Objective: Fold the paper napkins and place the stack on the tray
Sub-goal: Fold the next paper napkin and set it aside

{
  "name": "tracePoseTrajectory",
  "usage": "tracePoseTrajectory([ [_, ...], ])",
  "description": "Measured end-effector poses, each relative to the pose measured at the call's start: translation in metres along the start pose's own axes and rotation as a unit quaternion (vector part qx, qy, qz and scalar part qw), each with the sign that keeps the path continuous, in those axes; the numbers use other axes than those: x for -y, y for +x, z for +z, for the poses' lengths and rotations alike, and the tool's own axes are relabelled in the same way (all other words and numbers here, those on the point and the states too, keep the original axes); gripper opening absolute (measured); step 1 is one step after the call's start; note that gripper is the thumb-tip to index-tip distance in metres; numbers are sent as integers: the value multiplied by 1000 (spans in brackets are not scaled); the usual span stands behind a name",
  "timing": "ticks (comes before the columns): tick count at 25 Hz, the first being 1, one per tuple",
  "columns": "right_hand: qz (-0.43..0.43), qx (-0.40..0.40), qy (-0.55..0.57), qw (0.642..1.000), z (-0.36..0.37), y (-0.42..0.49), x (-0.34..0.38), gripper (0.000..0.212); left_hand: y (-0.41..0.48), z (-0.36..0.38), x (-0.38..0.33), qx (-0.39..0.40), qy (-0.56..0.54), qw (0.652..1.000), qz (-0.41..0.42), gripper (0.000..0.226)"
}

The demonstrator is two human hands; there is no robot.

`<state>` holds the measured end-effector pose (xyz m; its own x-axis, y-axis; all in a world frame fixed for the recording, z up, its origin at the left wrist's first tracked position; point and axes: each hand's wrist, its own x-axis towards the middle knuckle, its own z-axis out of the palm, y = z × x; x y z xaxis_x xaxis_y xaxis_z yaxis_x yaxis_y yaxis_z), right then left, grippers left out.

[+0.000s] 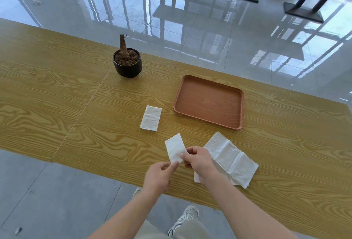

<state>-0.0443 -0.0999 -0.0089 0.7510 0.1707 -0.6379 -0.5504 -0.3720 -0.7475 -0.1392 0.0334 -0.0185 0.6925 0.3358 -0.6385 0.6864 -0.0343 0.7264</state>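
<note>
A small folded white napkin (174, 147) is held just above the wooden table (57, 90) near its front edge. My right hand (198, 159) pinches its near right corner, and my left hand (159, 177) pinches its near left edge. To the right, partly under my right wrist, lie unfolded white napkins (231, 159), spread flat. A folded stack of napkins (151, 118) rests further back, left of the brown tray (209, 101). Nothing lies in the tray.
A black pot with a bare brown stem (127, 61) stands at the back left of the tray. The table's front edge runs just below my hands, with grey floor and my shoes beneath. Black table bases stand on the shiny floor beyond.
</note>
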Motion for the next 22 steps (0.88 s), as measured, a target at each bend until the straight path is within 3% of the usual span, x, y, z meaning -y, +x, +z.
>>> tracePoseTrajectory([
  [2,11,-1,47,999,4,-3,-1,6,1,11,-12,56,-159,975,-142,45],
  [4,17,-7,78,997,5,-6,-4,8,4,16,-15,54,-230,955,-177,36],
  [8,1,-32,16,999,2,-10,-12,7,7,13,-13,-27,-220,965,-141,12],
  [12,-40,-39,-114,992,-1,-10,-19,18,7,3,-12,-37,-165,981,-94,26],
  [22,-75,-30,-122,989,22,5,11,13,18,-32,-29,-82,-135,987,-11,18],
])
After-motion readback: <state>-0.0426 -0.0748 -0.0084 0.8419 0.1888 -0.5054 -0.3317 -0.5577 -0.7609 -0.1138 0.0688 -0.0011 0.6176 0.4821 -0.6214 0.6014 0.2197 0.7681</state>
